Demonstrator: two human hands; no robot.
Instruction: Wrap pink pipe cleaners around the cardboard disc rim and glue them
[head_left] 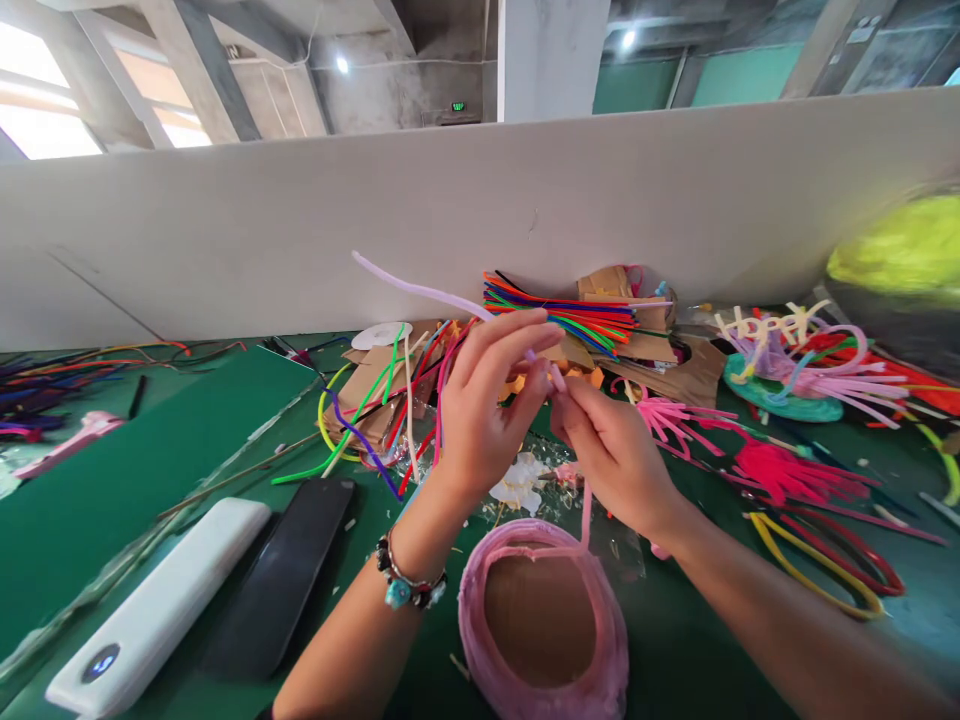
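Note:
My left hand [491, 400] is raised over the middle of the table, thumb and fingers closed on a pale lilac pipe cleaner [420, 290] whose free end sticks out to the upper left. Close against it, my right hand [611, 450] pinches a pink pipe cleaner [587, 515] near the same spot; the exact join between the two is hidden by my fingers. That pink strand runs down to a round pink fuzzy basket-like form [469, 620] with a brown cardboard base [540, 620], standing below my hands.
A white power bank [161, 610] and a dark phone [289, 580] lie at left. Bundled coloured pipe cleaners [562, 315] rest on cardboard by the white partition [300, 240]. Pink tassel-like pieces [795, 470] and a teal disc [787, 400] are at right; a glue gun nozzle [559, 475] shows mid-table.

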